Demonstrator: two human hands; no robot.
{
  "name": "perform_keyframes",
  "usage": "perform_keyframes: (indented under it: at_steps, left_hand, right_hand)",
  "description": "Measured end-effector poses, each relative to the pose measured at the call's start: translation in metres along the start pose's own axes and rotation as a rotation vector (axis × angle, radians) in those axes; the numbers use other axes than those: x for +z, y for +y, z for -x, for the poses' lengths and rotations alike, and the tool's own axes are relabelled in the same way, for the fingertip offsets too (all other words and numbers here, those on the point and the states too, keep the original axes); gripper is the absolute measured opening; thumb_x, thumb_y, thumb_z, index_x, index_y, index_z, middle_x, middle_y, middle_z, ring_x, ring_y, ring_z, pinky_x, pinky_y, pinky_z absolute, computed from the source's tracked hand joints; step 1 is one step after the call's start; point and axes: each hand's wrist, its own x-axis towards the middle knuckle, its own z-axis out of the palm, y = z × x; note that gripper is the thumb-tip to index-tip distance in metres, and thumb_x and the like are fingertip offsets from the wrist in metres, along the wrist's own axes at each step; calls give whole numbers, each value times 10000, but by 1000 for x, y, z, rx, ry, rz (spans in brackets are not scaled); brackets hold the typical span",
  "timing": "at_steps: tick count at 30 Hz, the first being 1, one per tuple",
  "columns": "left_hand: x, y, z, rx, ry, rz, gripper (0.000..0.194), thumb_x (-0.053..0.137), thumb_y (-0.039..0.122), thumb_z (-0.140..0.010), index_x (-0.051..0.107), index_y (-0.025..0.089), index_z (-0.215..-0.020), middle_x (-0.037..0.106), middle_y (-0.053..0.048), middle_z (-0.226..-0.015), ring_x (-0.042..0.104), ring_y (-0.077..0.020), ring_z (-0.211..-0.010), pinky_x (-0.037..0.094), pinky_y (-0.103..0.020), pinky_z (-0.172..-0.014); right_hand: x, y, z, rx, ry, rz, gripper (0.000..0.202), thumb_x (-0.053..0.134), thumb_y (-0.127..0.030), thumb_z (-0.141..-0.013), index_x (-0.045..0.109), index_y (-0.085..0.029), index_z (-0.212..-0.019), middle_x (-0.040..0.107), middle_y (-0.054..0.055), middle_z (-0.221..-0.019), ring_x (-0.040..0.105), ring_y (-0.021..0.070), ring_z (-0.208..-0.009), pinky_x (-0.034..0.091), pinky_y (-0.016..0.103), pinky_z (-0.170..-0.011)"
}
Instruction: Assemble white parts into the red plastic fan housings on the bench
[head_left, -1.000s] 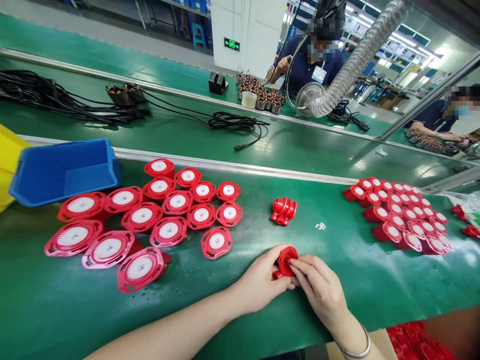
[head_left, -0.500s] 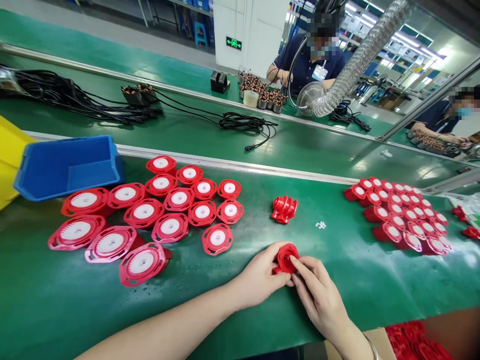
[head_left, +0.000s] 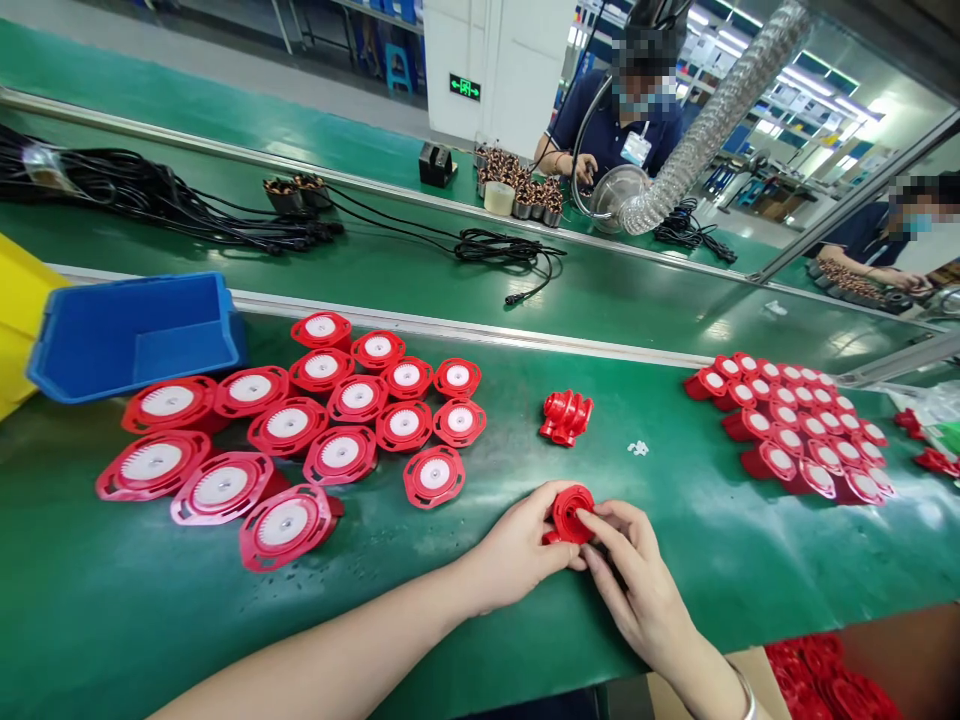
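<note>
My left hand (head_left: 529, 540) is wrapped round a round red plastic housing (head_left: 571, 514), its hollow side turned up toward me. My right hand (head_left: 637, 580) meets it from the right, with the index fingertip in the opening and the thumb and other fingers bent at its lower right edge. Whether a small piece sits under that fingertip is hidden. Beyond my hands lies a short stack of red plastic housings (head_left: 567, 417) on its side. Some tiny white pieces (head_left: 638, 449) lie to its right on the green bench (head_left: 525, 650).
Red units with white discs stand at left (head_left: 343, 453) and far right (head_left: 784, 415). A blue bin (head_left: 135, 335) is at back left. Black cables (head_left: 495, 245) lie on the strip behind. Red parts fill a carton (head_left: 817, 680) at lower right. Co-workers sit across.
The black cables on the strip behind have moved to the right. A co-worker's hand across the bench has shifted slightly. My hands keep nearly the same pose on the red housing.
</note>
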Motion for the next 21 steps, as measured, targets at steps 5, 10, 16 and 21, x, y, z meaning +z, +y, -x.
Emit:
perform_keyframes:
  at_steps: [5, 10, 16, 21]
  left_hand:
    - [1, 2, 1, 5, -9, 26, 471, 722, 181, -736, 520, 176, -1161, 593, -47, -1061, 603, -170, -940, 508, -342, -842]
    - [3, 4, 3, 10, -19, 37, 467, 763, 232, -743, 523, 191, -1141, 598, -46, -1086, 628, -185, -1010, 517, -327, -874]
    - [3, 6, 5, -52, -37, -22, 456, 701, 428, -835, 511, 186, -1172, 643, -24, -943, 734, -179, -730, 561, -285, -679]
    - [4, 9, 5, -99, 1, -21, 359, 604, 470, -893, 543, 160, -1063, 636, 15, -721, 631, -116, -448, 494, -210, -444]
  right_hand:
    - [6, 3, 2, -35, 74, 135, 586, 498, -68, -943, 362, -201, -1497, 442, 173, -1282, 584, 209, -1012, 584, 346, -807]
    - [-2, 1, -1, -119, 70, 308, 606, 537, -79, -922, 372, -200, -1493, 459, 188, -1323, 582, 252, -1055, 593, 396, -810]
    - [-15, -7, 5, 69, 264, 120, 476, 522, -104, -937, 446, -188, -1399, 457, 177, -1308, 623, 181, -887, 595, 377, -812]
    - [-9, -12, 11, 82, 196, 43, 467, 493, -98, -942, 438, -201, -1394, 444, 192, -1324, 621, 179, -867, 602, 368, -774]
